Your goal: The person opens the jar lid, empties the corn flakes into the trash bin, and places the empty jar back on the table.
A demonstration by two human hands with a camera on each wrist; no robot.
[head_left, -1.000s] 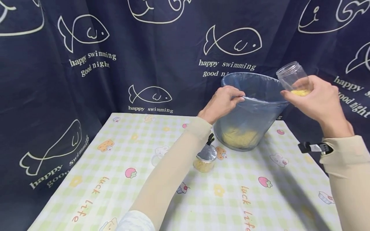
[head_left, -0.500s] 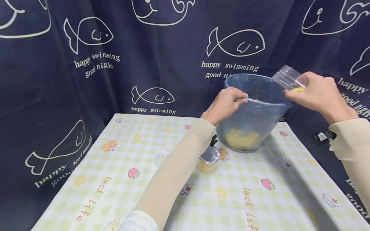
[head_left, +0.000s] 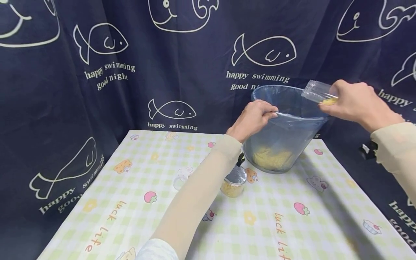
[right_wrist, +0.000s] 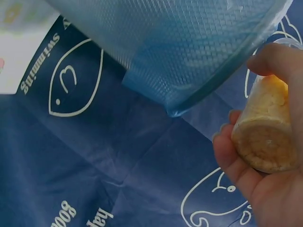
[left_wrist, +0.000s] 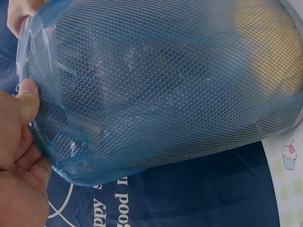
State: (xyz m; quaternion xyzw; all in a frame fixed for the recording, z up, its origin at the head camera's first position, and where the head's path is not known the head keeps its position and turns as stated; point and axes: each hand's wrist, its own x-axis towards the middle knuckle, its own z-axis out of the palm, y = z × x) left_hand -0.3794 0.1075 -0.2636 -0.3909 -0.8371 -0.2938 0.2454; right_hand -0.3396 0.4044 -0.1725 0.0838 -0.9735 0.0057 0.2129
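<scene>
A mesh wastebasket [head_left: 279, 137], lined with a thin blue bag [left_wrist: 90, 125], stands at the table's back right. Yellow material [head_left: 272, 158] shows through its lower wall. My left hand [head_left: 252, 119] pinches the near rim, its thumb [left_wrist: 29, 97] over the bag's edge. In my right hand [head_left: 357, 103] is a clear plastic jar [head_left: 314, 91], tipped nearly sideways with its uncovered mouth over the basket's right rim. Yellow contents [right_wrist: 272, 101] lie toward the jar's bottom; what they are, I cannot tell.
A short clear jar [head_left: 232, 189] with a silver top and pale yellow bits inside stands in front of the basket, close to my left forearm. A round transparent piece [head_left: 178, 183] lies left of that forearm. A dark fish-print curtain [head_left: 182, 65] hangs behind the checked tablecloth [head_left: 130, 202].
My right hand has moved left and tipped the jar from slanted to nearly level, bringing its mouth over the rim. My left hand keeps its hold on the rim.
</scene>
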